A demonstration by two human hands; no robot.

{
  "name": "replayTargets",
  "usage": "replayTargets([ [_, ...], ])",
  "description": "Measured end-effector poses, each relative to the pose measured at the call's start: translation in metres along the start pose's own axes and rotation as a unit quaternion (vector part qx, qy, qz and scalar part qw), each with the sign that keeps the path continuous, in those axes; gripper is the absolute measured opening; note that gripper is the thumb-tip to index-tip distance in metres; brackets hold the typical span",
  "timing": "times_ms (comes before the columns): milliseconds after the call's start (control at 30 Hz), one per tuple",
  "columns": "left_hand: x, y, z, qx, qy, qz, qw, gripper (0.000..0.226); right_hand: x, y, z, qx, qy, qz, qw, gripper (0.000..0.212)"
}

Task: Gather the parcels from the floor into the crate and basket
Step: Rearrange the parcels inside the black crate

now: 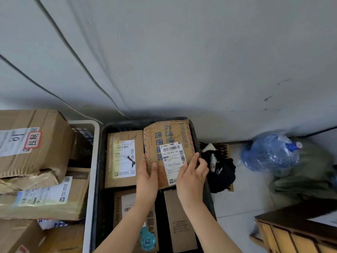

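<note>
Both hands hold one flat cardboard mailer (168, 152) over the far right corner of the black crate (102, 161). The left hand (146, 177) clamps the mailer's near left edge, thumb on top and fingers beneath; the right hand (191, 177) pinches the near right edge, fingertips spread over its white shipping label (172, 159). The mailer tilts, its far end leaning on the crate's back wall, so I judge the step in hand to be laying it down inside.

To do that well, the near edge should be lowered until the envelope lies flat, or it should be stood against the right wall, so that it takes little room. Letting go with both hands together should keep it from sliding.

The mailer is thin, stiff, brown card with a striped airmail border and blue printed characters; its far corners are rounded and slightly creased. Beside it on the left lies a brown box (124, 157) with a white-and-yellow label, and two more cartons, a labelled carton (127, 205) and a plain one (178, 220), lie nearer in the crate. All are matte corrugated board, square-edged.

Left of the crate stands a white perforated basket (92, 161), packed with taped brown boxes (34, 139), their tape glossy and wrinkled. On the floor to the right sit a dark garment (221, 172) and a blue water bottle (269, 152) under clear plastic film. No loose parcels show on the visible floor.
</note>
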State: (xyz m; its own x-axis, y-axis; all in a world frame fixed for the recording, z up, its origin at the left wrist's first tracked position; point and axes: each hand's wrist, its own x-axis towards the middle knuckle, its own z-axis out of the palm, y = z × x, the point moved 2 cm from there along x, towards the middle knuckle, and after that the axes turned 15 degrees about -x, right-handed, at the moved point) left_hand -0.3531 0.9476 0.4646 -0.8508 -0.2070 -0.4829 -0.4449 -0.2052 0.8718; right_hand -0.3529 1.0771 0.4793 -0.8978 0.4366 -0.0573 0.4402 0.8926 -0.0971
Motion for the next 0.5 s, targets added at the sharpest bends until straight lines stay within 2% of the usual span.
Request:
replayTargets([
  [133,-0.003,0.000,0.003,0.020,0.000,0.013,1.000,0.056,0.012,0.002,-0.006,-0.076,0.051,-0.014,0.996,0.044],
  [267,0.000,0.000,0.006,0.067,-0.019,0.038,0.997,0.060,0.013,-0.012,0.000,-0.056,0.046,-0.081,0.994,0.045],
  [433,0.006,0.000,-0.002,0.053,-0.053,0.031,0.997,0.064,0.034,-0.005,0.008,-0.013,0.004,-0.077,0.997,0.050],
  [500,0.006,-0.002,-0.005,0.038,-0.047,0.032,0.998,0.060,0.030,-0.005,0.007,-0.004,0.014,-0.086,0.996,0.051],
])
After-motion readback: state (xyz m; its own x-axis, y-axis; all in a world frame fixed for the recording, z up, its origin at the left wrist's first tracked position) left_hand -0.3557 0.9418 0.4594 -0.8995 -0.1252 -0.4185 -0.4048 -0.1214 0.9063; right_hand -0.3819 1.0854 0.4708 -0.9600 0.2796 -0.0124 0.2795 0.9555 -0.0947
